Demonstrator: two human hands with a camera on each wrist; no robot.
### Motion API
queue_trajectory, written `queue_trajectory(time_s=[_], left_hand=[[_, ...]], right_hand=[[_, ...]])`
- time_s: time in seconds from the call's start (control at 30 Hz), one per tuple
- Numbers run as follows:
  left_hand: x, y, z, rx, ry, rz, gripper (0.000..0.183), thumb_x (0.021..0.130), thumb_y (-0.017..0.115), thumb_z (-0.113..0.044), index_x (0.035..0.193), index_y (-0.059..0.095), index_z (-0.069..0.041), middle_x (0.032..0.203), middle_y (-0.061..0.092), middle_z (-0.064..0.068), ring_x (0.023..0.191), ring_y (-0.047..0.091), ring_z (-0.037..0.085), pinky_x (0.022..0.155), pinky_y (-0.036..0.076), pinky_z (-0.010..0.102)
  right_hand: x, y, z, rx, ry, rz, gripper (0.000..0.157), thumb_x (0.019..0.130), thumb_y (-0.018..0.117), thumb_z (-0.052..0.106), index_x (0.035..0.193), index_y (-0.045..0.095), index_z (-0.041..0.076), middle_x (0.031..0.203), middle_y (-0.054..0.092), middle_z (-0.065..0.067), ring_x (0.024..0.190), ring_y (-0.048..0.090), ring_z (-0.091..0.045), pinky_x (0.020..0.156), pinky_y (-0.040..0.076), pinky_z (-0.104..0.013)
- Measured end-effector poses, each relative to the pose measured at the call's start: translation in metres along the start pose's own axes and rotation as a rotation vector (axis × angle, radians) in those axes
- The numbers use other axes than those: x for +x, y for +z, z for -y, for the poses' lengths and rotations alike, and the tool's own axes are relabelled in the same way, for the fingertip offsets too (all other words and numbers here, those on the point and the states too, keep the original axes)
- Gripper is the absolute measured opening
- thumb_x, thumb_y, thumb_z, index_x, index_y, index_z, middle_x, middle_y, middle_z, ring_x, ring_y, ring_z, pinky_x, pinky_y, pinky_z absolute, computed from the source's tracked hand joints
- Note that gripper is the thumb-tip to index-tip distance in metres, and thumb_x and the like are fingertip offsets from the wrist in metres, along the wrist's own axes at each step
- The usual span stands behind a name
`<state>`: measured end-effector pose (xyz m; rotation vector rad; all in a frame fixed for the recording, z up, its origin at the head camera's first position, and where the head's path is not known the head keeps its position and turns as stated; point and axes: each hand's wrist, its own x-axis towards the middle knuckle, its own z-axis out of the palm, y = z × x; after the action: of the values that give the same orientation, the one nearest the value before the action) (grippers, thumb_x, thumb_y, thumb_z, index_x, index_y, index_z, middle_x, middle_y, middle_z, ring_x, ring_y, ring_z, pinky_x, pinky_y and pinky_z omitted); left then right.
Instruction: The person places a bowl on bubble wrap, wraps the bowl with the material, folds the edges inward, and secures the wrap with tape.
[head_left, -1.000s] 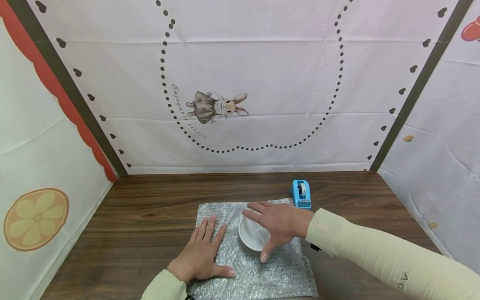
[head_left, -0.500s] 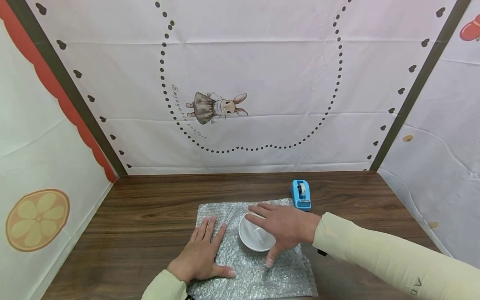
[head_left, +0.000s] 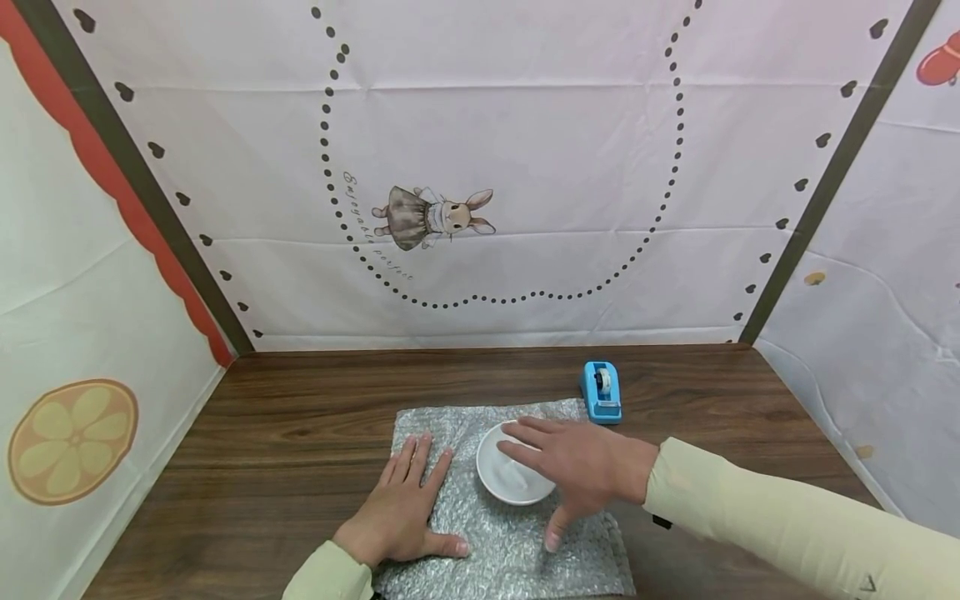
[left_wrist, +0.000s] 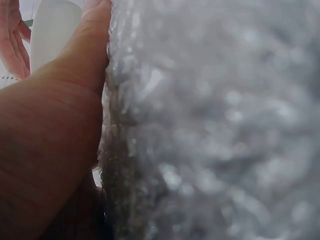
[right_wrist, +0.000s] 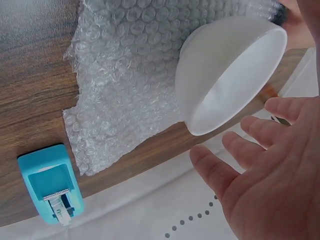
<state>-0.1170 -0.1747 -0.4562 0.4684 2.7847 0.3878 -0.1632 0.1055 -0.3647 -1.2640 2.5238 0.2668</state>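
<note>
A white bowl (head_left: 504,475) stands upright on a sheet of bubble wrap (head_left: 517,550) spread over the table. With fingers spread, my left hand (head_left: 401,508) lies flat on the left part of the sheet. My right hand (head_left: 581,467) is over the bowl's right side, fingers extended and thumb apart, overlapping the rim in the head view. In the right wrist view the fingertips are apart from the bowl (right_wrist: 225,75), and the palm holds nothing. The left wrist view shows the left thumb side (left_wrist: 60,110) close against the blurred wrap, with the bowl (left_wrist: 52,35) beyond.
A blue tape dispenser (head_left: 602,392) stands at the back right corner of the bubble wrap. The dark wooden table (head_left: 315,417) ends at a white printed cloth wall (head_left: 562,167) at the back, with similar cloth on both sides.
My right hand has drawn back to the right and slightly toward me, uncovering more of the bowl. The left hand, bowl and bubble wrap have stayed in place.
</note>
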Motion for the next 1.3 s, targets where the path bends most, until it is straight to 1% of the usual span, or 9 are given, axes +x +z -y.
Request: queue_trajectory(time_s=[0.17,0.33,0.57,0.8,0.97,1.1,1.3], left_hand=[[0.0,0.001,0.0,0.001,0.0,0.0,0.129,0.072,0.073,-0.082,0.167,0.024,-0.01,0.175,0.004,0.026,0.162,0.003,0.049,0.129,0.015,0.065],[0.0,0.002,0.001,0.0,0.003,0.0,0.129,0.072,0.073,-0.082,0.167,0.024,-0.01,0.175,0.004,0.026,0.162,0.003,0.049,0.129,0.015,0.065],[0.0,0.001,0.001,-0.003,0.003,-0.01,0.13,0.072,0.074,-0.082,0.167,0.023,-0.009,0.174,0.003,0.027,0.162,0.004,0.05,0.128,0.016,0.067],[0.0,0.001,0.001,-0.005,0.003,-0.009,0.129,0.072,0.074,-0.081,0.167,0.024,-0.009,0.174,0.004,0.027,0.162,0.003,0.05,0.128,0.016,0.066],[0.001,0.002,0.002,-0.013,0.01,-0.012,0.129,0.072,0.074,-0.081,0.167,0.023,-0.009,0.174,0.003,0.028,0.162,0.003,0.05,0.128,0.016,0.067],[0.002,0.002,0.002,-0.012,0.016,-0.019,0.13,0.072,0.075,-0.081,0.166,0.024,-0.008,0.174,0.004,0.028,0.161,0.004,0.051,0.128,0.016,0.067],[0.002,0.001,0.001,-0.012,0.013,-0.006,0.13,0.072,0.075,-0.08,0.167,0.023,-0.009,0.174,0.003,0.028,0.162,0.002,0.05,0.128,0.015,0.067]], right_hand=[[-0.008,0.001,0.002,-0.009,-0.021,-0.014,0.125,0.069,0.071,0.084,0.168,0.02,0.027,0.177,0.016,0.003,0.163,0.023,-0.023,0.125,0.038,-0.046],[-0.017,0.003,0.002,0.017,-0.041,-0.04,0.124,0.07,0.074,0.082,0.168,0.021,0.027,0.177,0.015,0.004,0.163,0.023,-0.023,0.124,0.04,-0.047],[-0.031,0.005,-0.001,0.004,-0.07,-0.094,0.122,0.07,0.075,0.08,0.167,0.026,0.025,0.176,0.02,0.002,0.162,0.027,-0.023,0.122,0.043,-0.043],[-0.039,0.007,-0.003,0.022,-0.088,-0.072,0.119,0.072,0.075,0.079,0.166,0.028,0.026,0.176,0.021,0.005,0.162,0.025,-0.021,0.122,0.042,-0.043],[-0.047,0.012,-0.005,0.004,-0.115,-0.106,0.116,0.072,0.074,0.079,0.165,0.032,0.025,0.175,0.025,0.005,0.161,0.03,-0.022,0.121,0.044,-0.042],[-0.052,0.015,-0.007,0.011,-0.127,-0.123,0.114,0.073,0.075,0.078,0.164,0.034,0.025,0.174,0.026,0.004,0.16,0.033,-0.022,0.12,0.045,-0.042],[-0.06,0.02,-0.011,0.011,-0.138,-0.141,0.111,0.073,0.073,0.079,0.163,0.036,0.024,0.173,0.03,0.003,0.157,0.037,-0.023,0.117,0.047,-0.042]])
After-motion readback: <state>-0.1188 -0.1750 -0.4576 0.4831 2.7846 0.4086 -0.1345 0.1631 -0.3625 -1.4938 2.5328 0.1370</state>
